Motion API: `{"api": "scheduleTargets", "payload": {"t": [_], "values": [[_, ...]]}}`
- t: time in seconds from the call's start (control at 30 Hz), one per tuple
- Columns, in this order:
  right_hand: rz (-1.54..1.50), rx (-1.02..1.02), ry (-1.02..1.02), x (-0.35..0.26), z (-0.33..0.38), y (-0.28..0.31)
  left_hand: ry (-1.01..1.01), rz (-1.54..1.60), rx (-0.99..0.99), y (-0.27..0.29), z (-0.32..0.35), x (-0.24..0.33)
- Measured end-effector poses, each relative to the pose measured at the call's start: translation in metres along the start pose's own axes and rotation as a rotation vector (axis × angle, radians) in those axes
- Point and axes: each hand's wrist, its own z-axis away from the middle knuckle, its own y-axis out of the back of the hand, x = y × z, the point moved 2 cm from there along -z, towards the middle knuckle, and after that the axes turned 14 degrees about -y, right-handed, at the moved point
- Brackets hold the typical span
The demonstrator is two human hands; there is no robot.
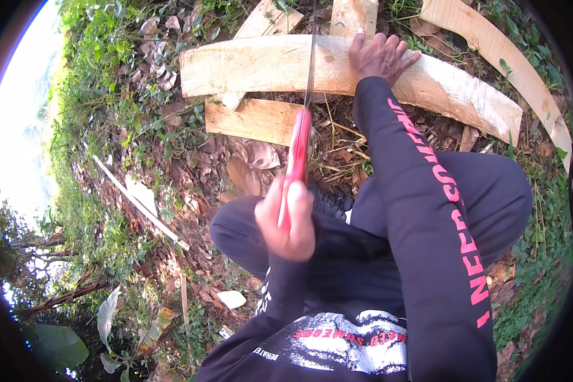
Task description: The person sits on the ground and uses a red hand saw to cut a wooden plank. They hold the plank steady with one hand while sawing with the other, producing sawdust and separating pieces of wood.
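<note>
My left hand (285, 219) is closed around the red handle (299, 149) of a handsaw, somewhat blurred. From that handle the thin saw blade (311, 70) runs away from me, edge-on, across a pale wooden board (254, 63). The blade crosses the board left of my right hand; how deep it sits in the wood cannot be made out. My right hand (381, 58) lies on top of the same board, fingers spread, with nothing visible in them. The board is long and curved, bending toward me at its right end.
Under or beside the board lie a short plank (251, 121), a slanted plank (270, 19) and another wood piece (353, 18). A curved strip of wood (503, 48) arcs at the far right. My bent legs (484, 184) flank the work. Dry leaves, weeds and a thin stick (137, 194) cover the ground leftward.
</note>
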Motion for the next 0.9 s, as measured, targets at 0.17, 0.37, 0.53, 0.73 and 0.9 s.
{"api": "scheduleTargets", "payload": {"t": [0.17, 0.37, 0.53, 0.73, 0.9], "values": [[0.024, -0.078, -0.003, -0.024, 0.014, 0.031, -0.065, 0.011, -0.034, 0.04, 0.009, 0.025], [0.028, -0.063, -0.02, -0.031, 0.023, 0.042, -0.088, -0.033, -0.048, 0.029, -0.022, 0.018], [0.089, -0.065, 0.003, -0.034, 0.036, 0.042, -0.071, -0.044, -0.128, 0.093, 0.043, 0.042], [0.112, -0.055, -0.011, -0.036, 0.051, 0.055, -0.182, -0.052, -0.051, 0.057, -0.027, 0.018], [0.153, -0.083, -0.001, -0.04, 0.047, 0.054, -0.095, -0.061, -0.067, 0.108, 0.047, 0.041]]}}
